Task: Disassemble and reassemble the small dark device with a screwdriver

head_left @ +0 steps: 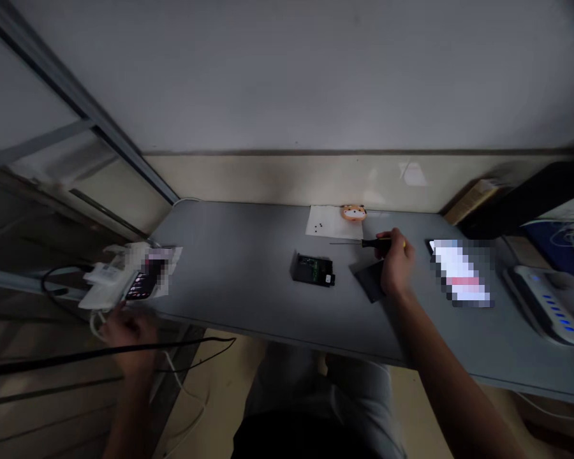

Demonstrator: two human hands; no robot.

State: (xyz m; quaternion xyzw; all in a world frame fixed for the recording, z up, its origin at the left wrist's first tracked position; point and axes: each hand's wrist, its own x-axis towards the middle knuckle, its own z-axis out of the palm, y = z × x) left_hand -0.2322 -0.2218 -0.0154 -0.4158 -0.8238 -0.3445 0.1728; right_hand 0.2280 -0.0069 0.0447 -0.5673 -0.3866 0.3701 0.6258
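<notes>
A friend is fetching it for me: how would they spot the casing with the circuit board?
On the grey desk, find the white paper at the back. On its near side, left of the right hand, lies a small black casing. Unlike the plain dark panel nearby, it shows a green circuit board.

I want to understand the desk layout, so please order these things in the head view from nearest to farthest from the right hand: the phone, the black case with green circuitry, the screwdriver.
1. Screwdriver: held in the right hand.
2. Black case with green circuitry: left of that hand, mid-desk.
3. Phone: far left, near the left hand.
</notes>
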